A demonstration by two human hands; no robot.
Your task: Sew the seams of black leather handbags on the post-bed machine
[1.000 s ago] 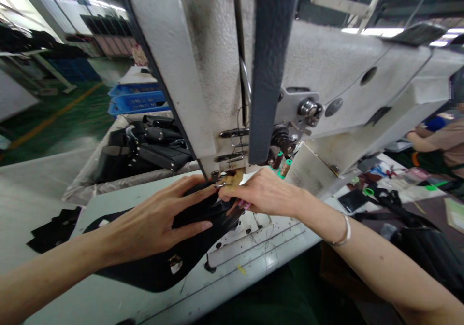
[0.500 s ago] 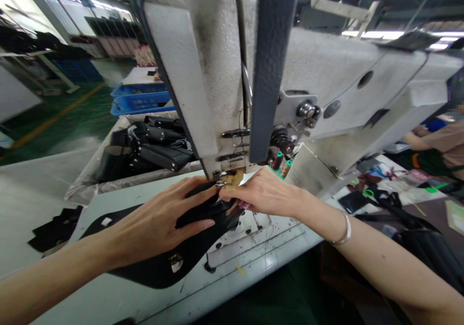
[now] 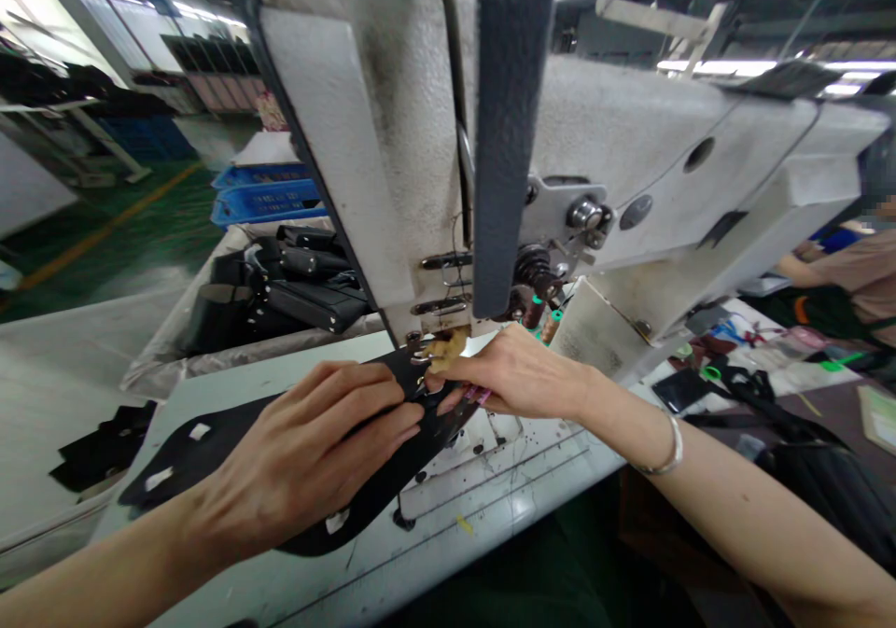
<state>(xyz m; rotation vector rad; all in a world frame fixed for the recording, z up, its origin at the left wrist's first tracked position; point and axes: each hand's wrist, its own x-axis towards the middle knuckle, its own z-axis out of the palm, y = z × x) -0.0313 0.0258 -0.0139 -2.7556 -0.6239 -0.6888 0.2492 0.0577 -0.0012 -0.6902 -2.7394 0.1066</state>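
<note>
A black leather-like panel [image 3: 245, 423] with pale square patches lies on the sewing machine's bed, its far end beneath the needle area [image 3: 420, 353]. My left hand [image 3: 315, 441] is on top of it, fingers bent and drawn together with the thumb, gripping the material. My right hand [image 3: 514, 371] is closed at the panel's right edge beside the presser foot, thumb and index finger pinched on the material. A worn yellowish piece [image 3: 448, 348] sits by the foot, just above the right fingertips. The fingertips of both hands are partly hidden.
The white machine head [image 3: 336, 124] and a dark upright bar [image 3: 514, 143] rise before me. Black bags [image 3: 308, 292] fill a cloth-lined holder behind, near blue crates [image 3: 266, 201]. Thread spools [image 3: 551, 327] stand under the arm. Another person's sleeve [image 3: 861, 273] shows at right.
My left hand has shifted left and its spread fingers have drawn together. The panel has turned, showing more of its far left part. My right hand stays at the foot.
</note>
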